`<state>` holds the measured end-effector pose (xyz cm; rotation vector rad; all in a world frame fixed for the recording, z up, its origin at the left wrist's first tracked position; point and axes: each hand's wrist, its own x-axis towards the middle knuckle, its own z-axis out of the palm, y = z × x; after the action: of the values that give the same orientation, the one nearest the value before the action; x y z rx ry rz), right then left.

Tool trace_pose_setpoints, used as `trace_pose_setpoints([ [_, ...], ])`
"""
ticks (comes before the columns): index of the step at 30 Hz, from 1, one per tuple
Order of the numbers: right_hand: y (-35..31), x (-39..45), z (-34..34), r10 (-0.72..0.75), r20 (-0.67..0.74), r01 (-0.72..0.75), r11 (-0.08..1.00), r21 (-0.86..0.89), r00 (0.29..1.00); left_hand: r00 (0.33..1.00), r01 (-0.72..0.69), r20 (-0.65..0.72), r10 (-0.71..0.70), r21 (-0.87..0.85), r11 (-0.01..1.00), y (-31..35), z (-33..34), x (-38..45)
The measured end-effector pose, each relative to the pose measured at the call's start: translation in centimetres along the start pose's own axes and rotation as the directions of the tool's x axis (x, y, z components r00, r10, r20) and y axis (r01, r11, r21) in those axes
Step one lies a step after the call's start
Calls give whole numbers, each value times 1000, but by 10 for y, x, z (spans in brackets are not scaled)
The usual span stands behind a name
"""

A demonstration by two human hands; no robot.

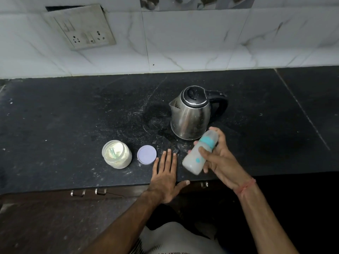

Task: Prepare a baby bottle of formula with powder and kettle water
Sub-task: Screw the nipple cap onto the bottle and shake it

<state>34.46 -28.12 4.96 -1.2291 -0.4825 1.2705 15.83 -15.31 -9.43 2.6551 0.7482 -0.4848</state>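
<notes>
My right hand (218, 158) grips a baby bottle (197, 154) with a teal collar and a clear cap, tilted above the counter's front edge; it holds milky white liquid and looks motion-blurred. My left hand (166, 177) lies flat and open on the black counter (73, 116), fingers spread, just right of a round lilac lid (146, 154). An open clear jar of pale powder (117, 154) with a scoop inside stands left of the lid. A steel kettle (190, 114) with a black lid and handle stands behind the bottle, spout facing left.
Spilled powder and a wet patch (165, 132) mark the counter around the kettle. A wall socket plate (82, 28) sits on the white tiled wall at the back left. Drawer handles (88, 192) show under the counter's front edge.
</notes>
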Motion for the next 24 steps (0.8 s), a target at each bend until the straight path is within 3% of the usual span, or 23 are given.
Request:
trace_pose_setpoints([
  [3, 5, -2, -1, 73, 176, -55, 993, -103, 982, 1000, -5, 17, 4, 39, 999, 0, 0, -1],
  [6, 6, -1, -1, 1, -3, -1, 1000, 22, 1000, 1000, -2, 16, 2, -26, 1000, -1, -1, 0],
  [7, 6, -2, 0, 0, -12, 0, 1000, 3, 1000, 1000, -4, 12, 4, -28, 1000, 0, -1, 0],
  [10, 9, -4, 2, 68, 139, -53, 993, -108, 988, 1000, -14, 13, 14, 27, 1000, 0, -1, -2],
  [14, 9, -5, 3, -20, -12, 20, 1000, -1, 1000, 1000, -1, 9, 1, -24, 1000, 1, -2, 0],
  [17, 10, -7, 3, 82, 186, -53, 986, -155, 979, 1000, -3, 20, 2, 41, 999, 1, -2, -2],
  [21, 11, -5, 3, -18, -45, 18, 1000, -5, 999, 1000, -4, 12, 4, -15, 1000, -1, -1, 1],
  [24, 12, -5, 5, 93, 154, -67, 983, -169, 984, 1000, -1, 18, 0, 51, 999, 1, -1, -2],
])
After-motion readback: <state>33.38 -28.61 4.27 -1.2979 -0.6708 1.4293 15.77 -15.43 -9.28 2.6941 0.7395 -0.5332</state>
